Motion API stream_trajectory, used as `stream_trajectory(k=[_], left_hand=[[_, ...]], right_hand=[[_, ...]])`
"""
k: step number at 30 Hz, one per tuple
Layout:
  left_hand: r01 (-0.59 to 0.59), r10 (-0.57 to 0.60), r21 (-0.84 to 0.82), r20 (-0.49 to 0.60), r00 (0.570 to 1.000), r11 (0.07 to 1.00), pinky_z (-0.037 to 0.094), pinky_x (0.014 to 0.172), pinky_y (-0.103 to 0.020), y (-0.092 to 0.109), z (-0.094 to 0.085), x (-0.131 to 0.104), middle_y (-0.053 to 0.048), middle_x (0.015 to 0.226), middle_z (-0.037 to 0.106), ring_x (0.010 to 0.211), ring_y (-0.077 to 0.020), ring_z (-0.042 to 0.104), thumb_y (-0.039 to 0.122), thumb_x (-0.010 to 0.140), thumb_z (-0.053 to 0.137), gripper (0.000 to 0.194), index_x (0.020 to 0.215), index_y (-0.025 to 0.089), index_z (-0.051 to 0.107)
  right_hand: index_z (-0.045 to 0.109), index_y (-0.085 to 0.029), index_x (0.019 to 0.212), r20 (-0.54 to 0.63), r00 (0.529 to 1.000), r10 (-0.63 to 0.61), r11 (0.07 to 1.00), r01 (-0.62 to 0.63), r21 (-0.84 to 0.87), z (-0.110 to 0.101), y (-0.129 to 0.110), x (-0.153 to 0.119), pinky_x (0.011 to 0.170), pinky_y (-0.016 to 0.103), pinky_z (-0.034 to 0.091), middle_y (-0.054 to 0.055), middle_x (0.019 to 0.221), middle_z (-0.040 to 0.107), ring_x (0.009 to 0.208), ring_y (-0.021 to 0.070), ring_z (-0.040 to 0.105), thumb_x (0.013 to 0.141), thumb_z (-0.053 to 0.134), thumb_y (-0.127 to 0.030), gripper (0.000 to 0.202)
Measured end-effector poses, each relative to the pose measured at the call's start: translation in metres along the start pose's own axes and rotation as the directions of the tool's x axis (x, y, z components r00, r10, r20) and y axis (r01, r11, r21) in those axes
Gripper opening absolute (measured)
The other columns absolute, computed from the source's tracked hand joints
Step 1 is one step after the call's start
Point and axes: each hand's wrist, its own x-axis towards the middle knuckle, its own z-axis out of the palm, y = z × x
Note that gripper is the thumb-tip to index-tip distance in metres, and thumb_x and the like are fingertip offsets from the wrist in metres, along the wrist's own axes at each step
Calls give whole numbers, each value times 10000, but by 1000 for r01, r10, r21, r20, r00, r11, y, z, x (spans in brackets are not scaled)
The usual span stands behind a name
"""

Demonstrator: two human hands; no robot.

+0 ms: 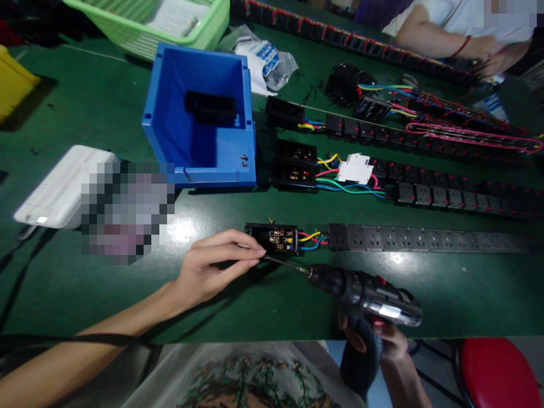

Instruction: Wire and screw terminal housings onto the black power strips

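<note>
My right hand point(393, 341) is wrapped round the handle of a black power drill point(368, 294), whose long bit points left. Fingertips of my left hand point(223, 258) are pinched at the tip of that bit; whatever small thing they hold is too small to make out. Just behind the fingertips lies an open black box point(278, 239) with brass parts inside. Yellow, blue and red wires point(313, 240) join it to a long black socket strip point(408, 238). A small screw point(271, 220) lies behind the box.
A blue bin point(165, 113) holds a black part and small screws. Behind are a green basket point(212, 28), more wired socket strips point(429, 194) and a white breaker point(356, 169). A white device point(70, 184) lies left. Another person's hands point(488, 56) are at the far right.
</note>
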Motion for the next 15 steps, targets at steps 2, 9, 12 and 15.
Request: stream_trajectory(k=[2, 9, 12, 15], left_hand=[[22, -23, -22, -18, 1000, 1000, 567, 741, -269, -1, 1, -1, -59, 961, 710, 880, -157, 671, 59, 797, 676, 282, 1027, 216, 714], [67, -69, -66, -29, 997, 996, 568, 797, -287, -4, 0, -3, -52, 976, 719, 915, -169, 677, 51, 755, 718, 370, 1087, 211, 684], [44, -44, -22, -5, 999, 999, 570, 774, -266, -5, -1, -1, -50, 967, 723, 891, -158, 684, 67, 767, 713, 309, 1043, 206, 705], [10, -10, -3, 16, 1000, 1000, 569, 765, -252, -6, -3, 2, -55, 958, 726, 866, -148, 689, 81, 787, 699, 243, 1001, 196, 718]], right_hand=[[678, -139, 784, -8, 1000, -23, 1000, 23, 10, 2, -1, 1, 435, 249, 308, 39, 512, 507, 432, 131, 427, 730, 581, -567, 442], [682, -133, 816, 9, 995, -97, 994, 97, 43, 5, -3, 2, 424, 237, 331, 44, 544, 526, 456, 138, 472, 761, 590, -504, 386], [670, -139, 888, -5, 993, -117, 992, 118, 34, 8, -3, 3, 425, 244, 347, 47, 600, 559, 452, 132, 479, 764, 601, -491, 379], [660, -144, 915, -32, 990, -138, 990, 138, -14, 12, -6, 4, 447, 262, 375, 62, 678, 599, 453, 128, 490, 772, 605, -489, 377]])
